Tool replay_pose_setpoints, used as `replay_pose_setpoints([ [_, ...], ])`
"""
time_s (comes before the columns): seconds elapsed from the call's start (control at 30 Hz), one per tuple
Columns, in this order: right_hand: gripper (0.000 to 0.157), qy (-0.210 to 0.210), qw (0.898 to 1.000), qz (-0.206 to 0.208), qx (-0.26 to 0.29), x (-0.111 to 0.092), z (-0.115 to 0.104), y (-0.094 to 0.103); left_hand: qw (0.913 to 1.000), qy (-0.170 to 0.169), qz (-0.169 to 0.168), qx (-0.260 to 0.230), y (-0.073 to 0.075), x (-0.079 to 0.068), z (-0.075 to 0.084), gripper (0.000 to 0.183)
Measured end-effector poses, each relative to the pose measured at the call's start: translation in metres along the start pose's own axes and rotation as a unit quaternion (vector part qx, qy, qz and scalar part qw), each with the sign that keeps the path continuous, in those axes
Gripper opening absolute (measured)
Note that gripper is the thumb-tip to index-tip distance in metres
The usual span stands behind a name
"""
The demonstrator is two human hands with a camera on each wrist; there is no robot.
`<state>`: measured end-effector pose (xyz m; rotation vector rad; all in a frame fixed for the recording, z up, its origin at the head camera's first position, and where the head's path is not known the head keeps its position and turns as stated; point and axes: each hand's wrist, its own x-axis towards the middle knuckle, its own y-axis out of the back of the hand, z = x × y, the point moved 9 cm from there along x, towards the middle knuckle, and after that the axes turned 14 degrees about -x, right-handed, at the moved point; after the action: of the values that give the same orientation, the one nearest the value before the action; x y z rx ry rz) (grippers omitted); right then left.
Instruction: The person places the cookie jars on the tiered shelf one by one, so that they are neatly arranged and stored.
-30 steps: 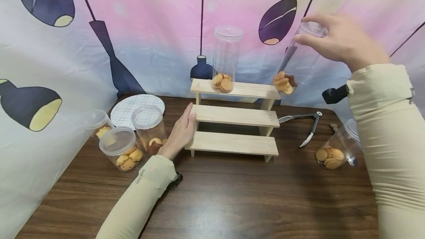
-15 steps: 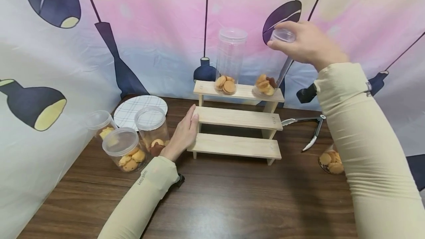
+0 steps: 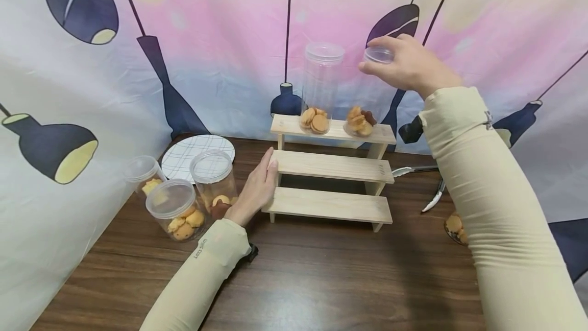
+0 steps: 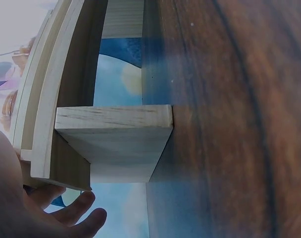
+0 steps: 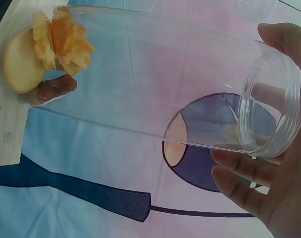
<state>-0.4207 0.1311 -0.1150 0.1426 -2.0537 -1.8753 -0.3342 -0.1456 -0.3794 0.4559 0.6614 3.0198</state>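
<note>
My right hand (image 3: 409, 65) grips the lidded top of a tall clear jar (image 5: 155, 74) with cookies at its bottom. That jar stands on the top step of a three-step wooden rack (image 3: 335, 162), right of another tall cookie jar (image 3: 321, 86). In the right wrist view the thumb and fingers curl round the lid (image 5: 272, 104). My left hand (image 3: 254, 188) rests against the rack's left end, its fingers fairly straight along the middle and lower steps. From the left wrist view, fingertips (image 4: 93, 218) show by the end of a step board.
Left of the rack stand three cookie jars (image 3: 171, 201) beside a round checked plate (image 3: 197, 155). Metal tongs (image 3: 434, 201) lie to the right, partly behind the right forearm. Another jar's cookies (image 3: 455, 226) show past that sleeve. A printed cloth hangs behind the table.
My right hand has carried the tall jar leftward from beyond the rack's right end and onto the top step. The left hand stays at the rack's left end. The view has shifted slightly.
</note>
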Motion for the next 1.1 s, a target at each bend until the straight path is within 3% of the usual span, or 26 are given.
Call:
replay_pose_setpoints([
  [1.1,0.080,-0.001,1.000,-0.010,-0.015,0.0025,0.0014,0.0004,0.9999,-0.010,0.000,0.007,-0.0031,0.0022,0.0058,0.060],
])
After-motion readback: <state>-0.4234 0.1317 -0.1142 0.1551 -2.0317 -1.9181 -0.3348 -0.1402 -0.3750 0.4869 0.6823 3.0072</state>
